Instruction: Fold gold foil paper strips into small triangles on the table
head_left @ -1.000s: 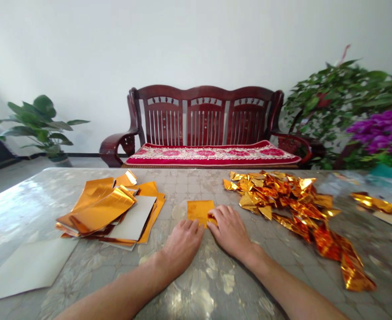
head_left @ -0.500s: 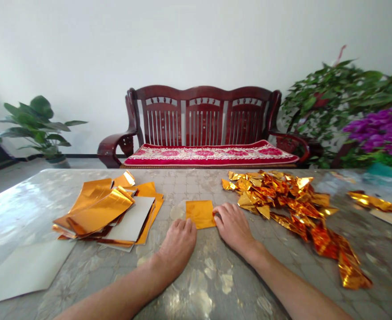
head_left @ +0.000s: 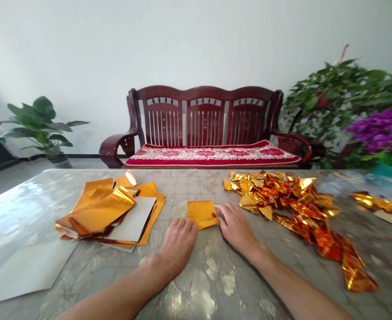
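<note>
Neither hand is closed around anything. The left hand (head_left: 178, 246) rests palm-down on the table (head_left: 212, 298) with its fingers loosely curved, and the left fingertips (head_left: 191, 223) stop just below the lower left of the gold foil square (head_left: 201, 213), with no visible contact. The right hand (head_left: 236, 226) lies flat with its fingers together, and the right fingertips (head_left: 218, 209) sit at the square's right edge; whether they pinch the foil cannot be told from this view. The square lies at centre frame between the hands, flat on the table, with its lower right corner apparently turned. Recommended practice for a sheet this thin: keep contact light and confined to the fingertips, since foil is likely to dent under pressure, and keep the wrists low for steadiness. A stack of foil sheets (head_left: 96, 209) lies left of centre, with a white card (head_left: 26, 269) at lower left. A heap of crumpled foil (head_left: 282, 200) lies right of centre, near the right hand, and a foil strip (head_left: 379, 202) lies at the far right.
</note>
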`<state>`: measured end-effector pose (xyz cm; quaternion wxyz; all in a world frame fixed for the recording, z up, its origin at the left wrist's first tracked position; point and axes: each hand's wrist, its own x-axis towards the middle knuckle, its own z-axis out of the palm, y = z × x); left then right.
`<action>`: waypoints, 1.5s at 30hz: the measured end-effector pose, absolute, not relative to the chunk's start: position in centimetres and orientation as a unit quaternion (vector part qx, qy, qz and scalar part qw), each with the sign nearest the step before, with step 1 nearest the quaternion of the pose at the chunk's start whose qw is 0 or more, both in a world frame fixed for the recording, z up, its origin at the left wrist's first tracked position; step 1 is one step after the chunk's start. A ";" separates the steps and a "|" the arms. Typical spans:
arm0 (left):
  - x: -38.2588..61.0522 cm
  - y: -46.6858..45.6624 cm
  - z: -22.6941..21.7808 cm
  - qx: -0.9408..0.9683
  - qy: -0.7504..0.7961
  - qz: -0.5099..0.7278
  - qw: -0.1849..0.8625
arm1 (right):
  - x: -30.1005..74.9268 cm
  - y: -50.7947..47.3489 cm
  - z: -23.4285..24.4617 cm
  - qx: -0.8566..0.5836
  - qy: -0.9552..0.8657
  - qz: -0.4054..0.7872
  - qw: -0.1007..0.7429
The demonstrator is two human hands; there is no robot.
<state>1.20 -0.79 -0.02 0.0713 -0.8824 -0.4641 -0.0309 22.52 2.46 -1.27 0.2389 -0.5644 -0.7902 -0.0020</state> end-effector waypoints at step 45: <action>1.6 0.0 0.3 -0.851 -0.517 -0.073 0.051 | 22.6 2.4 -1.1 -0.457 -0.839 0.065 0.288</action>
